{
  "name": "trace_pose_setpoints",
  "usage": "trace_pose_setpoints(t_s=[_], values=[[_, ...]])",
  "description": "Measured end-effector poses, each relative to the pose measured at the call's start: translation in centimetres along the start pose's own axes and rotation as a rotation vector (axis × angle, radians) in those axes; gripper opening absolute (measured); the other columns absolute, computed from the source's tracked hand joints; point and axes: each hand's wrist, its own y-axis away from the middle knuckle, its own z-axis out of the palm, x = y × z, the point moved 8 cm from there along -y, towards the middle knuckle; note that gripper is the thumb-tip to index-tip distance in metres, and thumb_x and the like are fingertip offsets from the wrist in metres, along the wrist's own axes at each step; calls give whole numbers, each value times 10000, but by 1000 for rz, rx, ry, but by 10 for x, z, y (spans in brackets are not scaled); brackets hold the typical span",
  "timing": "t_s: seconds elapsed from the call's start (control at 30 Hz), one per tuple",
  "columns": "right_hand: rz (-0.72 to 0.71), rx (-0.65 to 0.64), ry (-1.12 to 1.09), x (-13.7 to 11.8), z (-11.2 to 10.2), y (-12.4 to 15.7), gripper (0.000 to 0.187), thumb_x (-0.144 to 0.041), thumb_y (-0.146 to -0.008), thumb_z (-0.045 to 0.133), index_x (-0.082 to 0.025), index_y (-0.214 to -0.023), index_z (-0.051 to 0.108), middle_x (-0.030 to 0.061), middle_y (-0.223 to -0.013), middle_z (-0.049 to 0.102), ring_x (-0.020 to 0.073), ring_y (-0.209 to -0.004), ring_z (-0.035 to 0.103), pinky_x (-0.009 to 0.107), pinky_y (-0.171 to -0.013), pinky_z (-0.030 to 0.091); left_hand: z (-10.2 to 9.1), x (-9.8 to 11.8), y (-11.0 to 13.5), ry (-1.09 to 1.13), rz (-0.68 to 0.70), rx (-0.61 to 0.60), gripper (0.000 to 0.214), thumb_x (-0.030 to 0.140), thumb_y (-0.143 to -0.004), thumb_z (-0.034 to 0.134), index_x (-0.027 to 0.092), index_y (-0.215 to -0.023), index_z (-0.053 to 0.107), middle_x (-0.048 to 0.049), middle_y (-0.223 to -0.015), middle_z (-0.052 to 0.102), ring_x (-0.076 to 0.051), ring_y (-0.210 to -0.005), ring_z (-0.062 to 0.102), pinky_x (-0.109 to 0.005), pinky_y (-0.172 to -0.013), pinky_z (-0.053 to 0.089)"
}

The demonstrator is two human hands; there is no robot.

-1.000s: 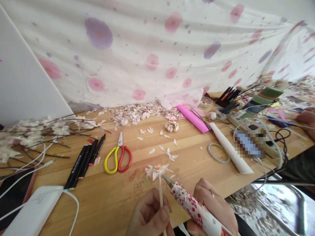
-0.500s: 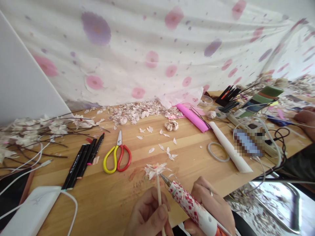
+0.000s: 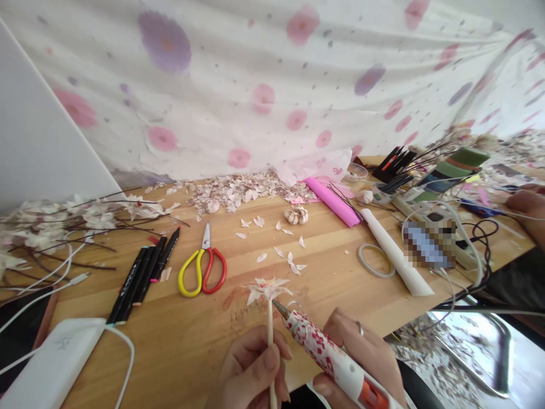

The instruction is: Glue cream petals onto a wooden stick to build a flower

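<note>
Between the thumb and fingers of my left hand (image 3: 255, 363) is a pale thin stick (image 3: 270, 326), held upright. A whitish petalled flower (image 3: 269, 288) sits on the stick's top end. My right hand (image 3: 366, 349), with a ring on one finger, is closed around a glue gun (image 3: 323, 349) in a white and red patterned wrap. The gun's metal nozzle points up and left, at the stick just under the flower; whether it touches cannot be made out. Loose petals (image 3: 292, 262) lie on the wooden table beyond the flower.
Scissors (image 3: 202, 267) with yellow and red handles and several black markers (image 3: 145, 278) lie left. A petal heap (image 3: 242, 190) is at the back. Rightward are a pink roll (image 3: 332, 201), a white roll (image 3: 395, 250), a tape ring (image 3: 375, 260), cables and another person's hand (image 3: 528, 207).
Both hands have shifted slightly left with the stick and glue gun, as the view moved a little. The nozzle stays by the flower's base, and more of the gun's orange part shows.
</note>
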Motion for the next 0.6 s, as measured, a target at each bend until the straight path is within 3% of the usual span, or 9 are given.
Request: trace_pose_setpoints(t_s=[0.23, 0.37, 0.47, 0.6], values=[[274, -8, 37, 42, -4, 14, 498, -714, -818, 626, -221, -755, 646, -17, -607, 615, 141, -501, 544, 262, -498, 370, -8, 12, 2, 104, 28, -66, 132, 351, -733, 848, 232, -769, 805, 6, -532, 663, 30, -312, 309, -69, -336, 292], [547, 176, 163, 89, -31, 21, 361, -576, -836, 656, -220, -789, 696, -8, -634, 671, 194, -573, 622, 269, -531, 449, -28, 27, 7, 131, 68, 62, 151, 318, -699, 876, 206, -761, 794, 10, -544, 642, 29, -341, 347, -59, -354, 301], [762, 307, 342, 126, -56, 29, 389, -591, -773, 686, -203, -745, 701, -2, -545, 628, 216, -522, 591, 289, -472, 422, -44, 37, 10, 126, 108, 170, 189, 341, -682, 885, 203, -750, 776, 31, -541, 607, 29, -343, 357, -65, -369, 327], [834, 309, 350, 164, -64, 33, 449, -602, -742, 674, -155, -735, 715, 35, -542, 645, 224, -505, 591, 299, -447, 434, -53, 42, 9, 117, 101, 221, 228, 346, -629, 916, 204, -733, 770, 42, -520, 590, 37, -327, 345, -61, -356, 307]])
